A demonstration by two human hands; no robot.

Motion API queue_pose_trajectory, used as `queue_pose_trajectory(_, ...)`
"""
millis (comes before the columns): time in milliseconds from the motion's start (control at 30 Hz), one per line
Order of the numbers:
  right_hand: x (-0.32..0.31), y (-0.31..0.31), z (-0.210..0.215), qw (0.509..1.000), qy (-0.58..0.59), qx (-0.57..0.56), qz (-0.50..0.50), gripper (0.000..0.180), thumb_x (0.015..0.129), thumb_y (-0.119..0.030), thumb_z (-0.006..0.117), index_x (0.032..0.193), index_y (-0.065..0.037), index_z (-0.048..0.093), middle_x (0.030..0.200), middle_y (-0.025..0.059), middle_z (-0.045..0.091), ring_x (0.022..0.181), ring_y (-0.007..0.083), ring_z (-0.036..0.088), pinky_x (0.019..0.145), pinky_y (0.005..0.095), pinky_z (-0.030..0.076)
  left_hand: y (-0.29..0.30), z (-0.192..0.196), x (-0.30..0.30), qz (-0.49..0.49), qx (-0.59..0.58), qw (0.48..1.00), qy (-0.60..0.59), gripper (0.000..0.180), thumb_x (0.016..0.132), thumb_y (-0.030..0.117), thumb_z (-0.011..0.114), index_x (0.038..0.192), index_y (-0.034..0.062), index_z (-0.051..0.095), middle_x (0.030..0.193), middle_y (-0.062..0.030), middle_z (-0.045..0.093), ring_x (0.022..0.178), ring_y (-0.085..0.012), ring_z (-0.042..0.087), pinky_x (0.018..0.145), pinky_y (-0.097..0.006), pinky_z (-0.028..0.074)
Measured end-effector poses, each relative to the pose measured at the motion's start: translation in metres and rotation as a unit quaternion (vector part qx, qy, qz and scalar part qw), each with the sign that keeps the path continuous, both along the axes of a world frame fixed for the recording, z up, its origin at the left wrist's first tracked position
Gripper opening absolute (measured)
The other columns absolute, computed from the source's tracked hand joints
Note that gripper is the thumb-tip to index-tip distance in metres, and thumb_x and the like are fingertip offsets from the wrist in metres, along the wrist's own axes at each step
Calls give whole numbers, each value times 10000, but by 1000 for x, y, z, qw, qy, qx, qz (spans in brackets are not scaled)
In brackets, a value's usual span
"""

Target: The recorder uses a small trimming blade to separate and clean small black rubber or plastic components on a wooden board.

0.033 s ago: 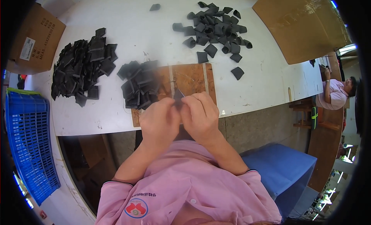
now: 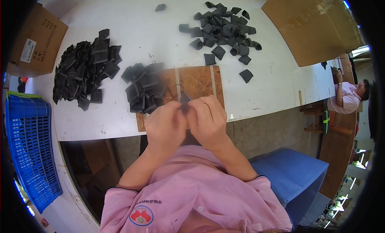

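Observation:
Between the fingertips of both hands is a small dark-grey fabric piece (image 2: pixel 185 98), with its pointed corner sticking up. My left hand (image 2: pixel 164 123) is closed, pinching its left side. My right hand (image 2: pixel 209 117) is closed on the right side, and a thin shiny pointed tip (image 2: pixel 189 95) shows by its fingers; I cannot make out what it belongs to. Both hands are over the near edge of a worn brown board (image 2: pixel 196 82). Beside my left hand lies a heap of flat black fabric pieces (image 2: pixel 142 88), partly on the board.
On the white table (image 2: pixel 276 80) are a larger heap of flat black pieces (image 2: pixel 82 70) at left and puffed-out dark pieces (image 2: pixel 224 28) at the back. Cardboard boxes (image 2: pixel 317 26) stand at both sides. A blue basket (image 2: pixel 32 145), a blue bin (image 2: pixel 288 173) and another person (image 2: pixel 347 97) are further out.

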State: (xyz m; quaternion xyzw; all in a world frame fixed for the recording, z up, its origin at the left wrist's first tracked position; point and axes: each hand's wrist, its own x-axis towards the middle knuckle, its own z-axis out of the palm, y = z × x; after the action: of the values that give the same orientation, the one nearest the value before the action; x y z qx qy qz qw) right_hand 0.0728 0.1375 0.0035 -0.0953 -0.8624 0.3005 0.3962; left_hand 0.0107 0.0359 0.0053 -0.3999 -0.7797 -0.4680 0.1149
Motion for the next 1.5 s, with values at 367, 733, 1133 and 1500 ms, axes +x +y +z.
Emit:
queue_pose_trajectory(367,13,2,4,876,-70,-455,146,139,683,103,539,774,-1,524,744,9,463,600,42,454,494,170,374,-15,-3,-9,-160,208,650,-713,203,828,104,492,998,7,545,941,-50,572,804,-96,533,680,-211,428)
queue_pose_trajectory(733,12,0,-5,970,-12,-244,13,164,643,66,622,705,-20,497,740,36,448,577,62,461,477,183,377,-8,-13,2,-33,200,829,-522,102,834,125,531,818,30,562,682,23,540,582,-15,462,515,-156,383)
queue_pose_trajectory(1133,13,-2,-11,811,-191,-543,107,115,794,-56,541,868,20,587,657,16,566,551,44,501,502,174,421,-14,-30,13,13,40,960,-277,78,781,71,569,796,7,528,580,-69,513,493,-128,477,451,-243,371)
queue_pose_trajectory(1500,-40,99,21,879,-52,-474,-18,332,855,-248,456,1030,25,524,755,63,569,599,110,524,529,210,416,-37,-30,-100,146,-19,986,-76,255,687,-45,506,936,7,520,861,-100,536,761,-206,530,623,-273,428)
